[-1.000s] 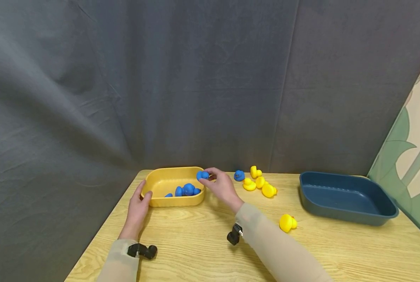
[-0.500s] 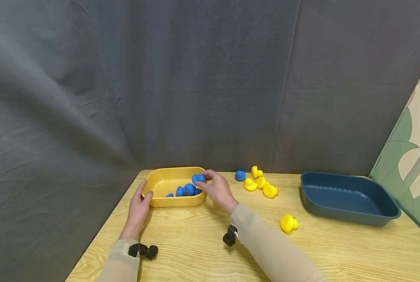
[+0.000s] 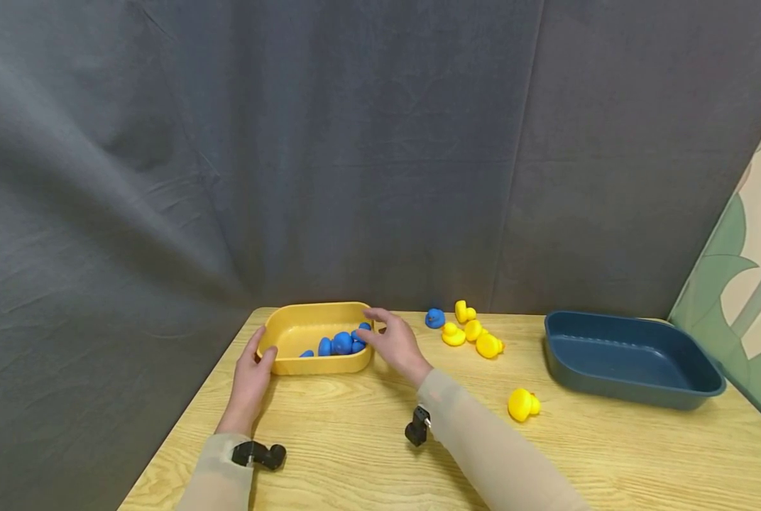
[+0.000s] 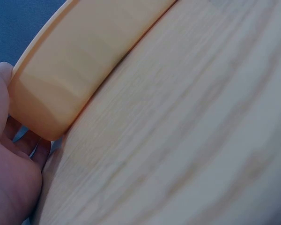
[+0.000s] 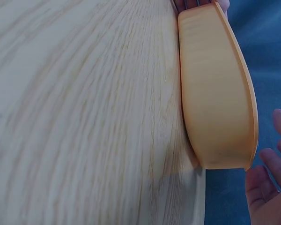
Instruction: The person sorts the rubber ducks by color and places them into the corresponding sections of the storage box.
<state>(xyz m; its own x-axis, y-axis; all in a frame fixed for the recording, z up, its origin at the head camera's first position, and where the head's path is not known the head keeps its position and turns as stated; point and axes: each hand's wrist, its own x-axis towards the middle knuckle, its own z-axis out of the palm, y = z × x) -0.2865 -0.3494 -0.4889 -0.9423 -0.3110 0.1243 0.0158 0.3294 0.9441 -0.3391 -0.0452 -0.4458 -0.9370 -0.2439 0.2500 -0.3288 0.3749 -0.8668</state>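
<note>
A yellow plastic tub [image 3: 321, 367] stands at the table's back left with several blue rubber ducks [image 3: 341, 344] lying in it, bunched toward its right end. My left hand [image 3: 251, 380] grips the tub's left end, thumb at the front rim and fingers round the outside; the left wrist view shows those fingers partly behind the tub wall [image 4: 79, 65]. Over the right rim hovers my right hand [image 3: 398, 345], thumb and fingers spread apart. Just beyond its fingertips lies a blue duck [image 3: 365, 326]. In the right wrist view nothing shows between the fingers.
Right of the tub sit one blue duck [image 3: 434, 318] and several yellow ducks [image 3: 488, 345]. Another yellow duck [image 3: 523, 404] lies nearer the front. A dark blue tub [image 3: 636, 390] stands at the right. A grey curtain [image 3: 380, 156] hangs behind the wooden table [image 3: 355, 440].
My right hand has moved left over the tub's rim and let go of a blue duck, which dropped in among the others. The left hand has stayed on the tub.
</note>
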